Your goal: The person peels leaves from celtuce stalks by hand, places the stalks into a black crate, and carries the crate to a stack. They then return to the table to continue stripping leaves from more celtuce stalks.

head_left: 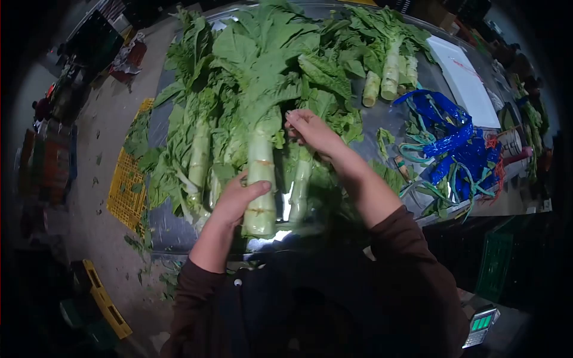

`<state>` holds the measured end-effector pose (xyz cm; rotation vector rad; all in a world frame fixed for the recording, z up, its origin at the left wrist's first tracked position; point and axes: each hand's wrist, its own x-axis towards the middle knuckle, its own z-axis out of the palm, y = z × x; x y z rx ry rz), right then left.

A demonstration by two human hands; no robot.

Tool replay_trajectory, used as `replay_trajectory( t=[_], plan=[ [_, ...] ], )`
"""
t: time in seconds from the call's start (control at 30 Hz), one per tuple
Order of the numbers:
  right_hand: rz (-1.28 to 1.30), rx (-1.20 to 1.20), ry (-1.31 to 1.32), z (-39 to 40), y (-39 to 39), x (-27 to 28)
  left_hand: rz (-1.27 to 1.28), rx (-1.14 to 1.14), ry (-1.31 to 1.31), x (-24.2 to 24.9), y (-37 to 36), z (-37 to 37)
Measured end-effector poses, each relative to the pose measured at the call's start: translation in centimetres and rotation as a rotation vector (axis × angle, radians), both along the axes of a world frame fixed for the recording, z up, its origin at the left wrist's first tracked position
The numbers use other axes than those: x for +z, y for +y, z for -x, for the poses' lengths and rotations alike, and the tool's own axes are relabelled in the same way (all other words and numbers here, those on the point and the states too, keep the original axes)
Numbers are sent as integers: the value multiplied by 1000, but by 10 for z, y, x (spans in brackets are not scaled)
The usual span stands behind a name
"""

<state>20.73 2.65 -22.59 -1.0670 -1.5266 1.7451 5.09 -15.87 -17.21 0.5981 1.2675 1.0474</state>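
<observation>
My left hand (234, 201) is wrapped round the pale green stem of a celtuce (261, 173), its thumb across the front. The stalk's cut end points toward me, and its broad leaves fan out away from me. Just right of the stalk is my right hand (309, 132), fingers curled together beside the leaves; whatever may be between the fingertips is hidden. Under and beside the held stalk lie more celtuce stalks, one at the left (199, 156) and another below my right hand (300, 188).
The metal table (164, 230) carries several more celtuces (391, 68) at the back right. A tangle of blue strapping (456, 146) lies at the right, near a white foam tray (465, 83). A yellow crate (124, 191) stands left; a lit scale (481, 322) is low right.
</observation>
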Motion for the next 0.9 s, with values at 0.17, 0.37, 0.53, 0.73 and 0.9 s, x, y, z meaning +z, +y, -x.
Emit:
replay_trajectory(
  t=[0.17,0.37,0.53,0.73,0.9],
  plan=[
    [551,-103,471,38,-64,35,-134,-117,311,-4,-24,-14],
    [166,-206,606,54,-91,72,-457,-112,933,27,-37,-9],
    [77,0,808,39,-77,125,-676,67,1451,51,-35,20],
    [-246,-100,752,56,-77,126,-523,-36,664,38,-35,17],
    [-96,49,785,57,-82,132,-335,-242,135,11,-21,17]
  ],
)
